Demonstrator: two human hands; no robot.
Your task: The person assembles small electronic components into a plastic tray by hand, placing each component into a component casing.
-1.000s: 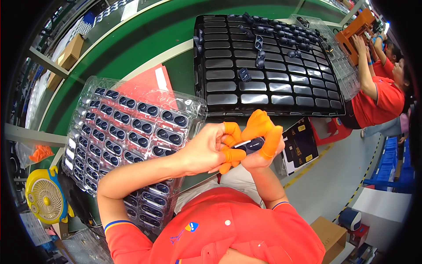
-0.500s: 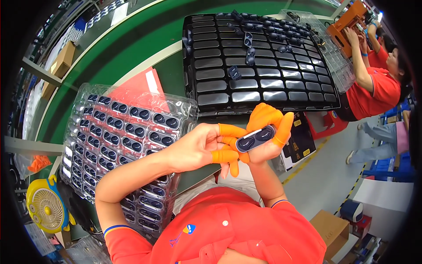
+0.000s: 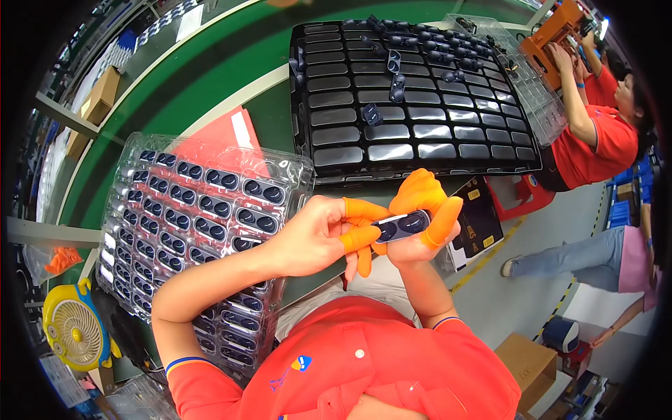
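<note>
A dark blue oval earbud case piece with two rounded hollows lies tilted between my hands, in front of my chest. My right hand, wearing orange finger covers, is curled around it from the right and behind. At the piece's left end my left hand pinches with its orange-covered fingertips; the exact contact is partly hidden. Left of my hands, a clear plastic tray carries rows of similar dark pieces. Beyond my hands lies a black compartment tray, with several dark pieces scattered over its far part.
A pink sheet lies partly under the clear tray. The yellow fan stands at the left. Another clear tray adjoins the black one, near a co-worker in red at an orange fixture. Another person walks at the right.
The case piece has tipped and now shows a narrower face. My left fingers have closed in on its left end. The walking person at the right has come nearer.
</note>
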